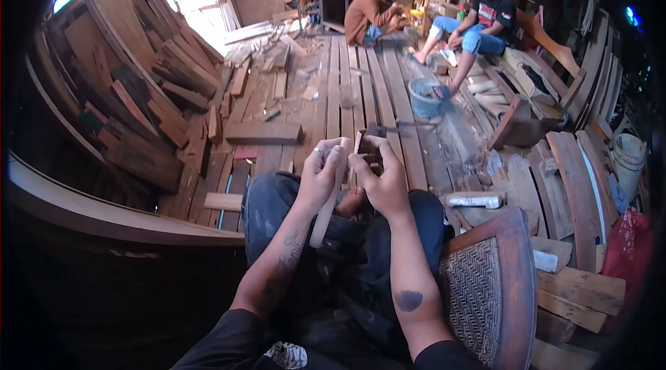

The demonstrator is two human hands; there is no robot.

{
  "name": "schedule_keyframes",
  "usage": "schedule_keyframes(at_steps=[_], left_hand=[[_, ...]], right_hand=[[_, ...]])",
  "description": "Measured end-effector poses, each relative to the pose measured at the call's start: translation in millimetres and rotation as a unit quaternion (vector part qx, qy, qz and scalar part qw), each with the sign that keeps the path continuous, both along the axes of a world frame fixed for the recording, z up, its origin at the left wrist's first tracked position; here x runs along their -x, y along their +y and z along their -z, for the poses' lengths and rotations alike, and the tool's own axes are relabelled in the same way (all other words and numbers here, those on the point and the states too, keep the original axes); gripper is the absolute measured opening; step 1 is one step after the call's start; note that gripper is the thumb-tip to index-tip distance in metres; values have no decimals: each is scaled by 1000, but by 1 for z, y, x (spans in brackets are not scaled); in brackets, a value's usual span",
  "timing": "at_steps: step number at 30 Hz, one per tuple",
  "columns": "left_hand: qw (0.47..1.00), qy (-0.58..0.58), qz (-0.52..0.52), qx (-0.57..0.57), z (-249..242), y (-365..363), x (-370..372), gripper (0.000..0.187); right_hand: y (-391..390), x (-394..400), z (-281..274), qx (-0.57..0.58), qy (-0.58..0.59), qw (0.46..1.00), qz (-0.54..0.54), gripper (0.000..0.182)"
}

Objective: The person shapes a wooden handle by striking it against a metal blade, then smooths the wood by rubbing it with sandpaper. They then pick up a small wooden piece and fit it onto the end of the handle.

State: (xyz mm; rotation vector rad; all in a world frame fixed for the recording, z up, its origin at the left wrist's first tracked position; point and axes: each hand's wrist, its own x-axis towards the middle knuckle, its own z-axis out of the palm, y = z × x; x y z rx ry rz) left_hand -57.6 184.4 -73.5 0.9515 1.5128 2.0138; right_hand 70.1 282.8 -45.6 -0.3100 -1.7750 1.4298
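Observation:
My left hand (321,172), with a ring on one finger, is closed around a long pale strip (320,226) that hangs down past my wrist toward my lap. I cannot make out whether it is wood or paper. My right hand (381,179) pinches a small, thin pale piece (358,141) between thumb and fingers, upright. Both hands are raised close together over my lap, with a narrow gap between the fingertips. Below them, a bare foot (350,202) shows partly between my legs.
A wooden frame with woven panel (475,287) stands at my right. Ahead, a wooden block (263,134) lies on the slatted floor (340,85). A blue-grey bucket (427,101) stands farther off near two seated people. Stacked boards (156,92) line the left; planks (576,183) crowd the right.

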Motion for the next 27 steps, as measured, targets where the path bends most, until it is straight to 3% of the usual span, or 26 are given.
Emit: schedule_keyframes(at_steps=[7, 11, 15, 20, 24, 27], left_hand=[[998, -28, -28, -40, 39, -10, -13, 27], [998, -43, -30, -28, 48, -16, -13, 27], [999, -21, -11, 28, 37, -21, -23, 26], [998, -27, -47, -21, 38, -14, -20, 26], [999, 12, -37, -1, 41, -16, -22, 26], [997, -26, -69, -15, 37, -19, -22, 26]], right_hand=[[-8, 8, 12, 9, -46, 999, -26, 40], [-6, 4, 17, 31, -97, 989, -105, 38], [1, 5, 9, 51, -86, 993, -57, 37], [0, 4, 16, 57, -114, 979, -158, 35], [12, 11, 15, 89, -97, 987, -92, 40], [-2, 8, 20, 71, -92, 984, -134, 37]])
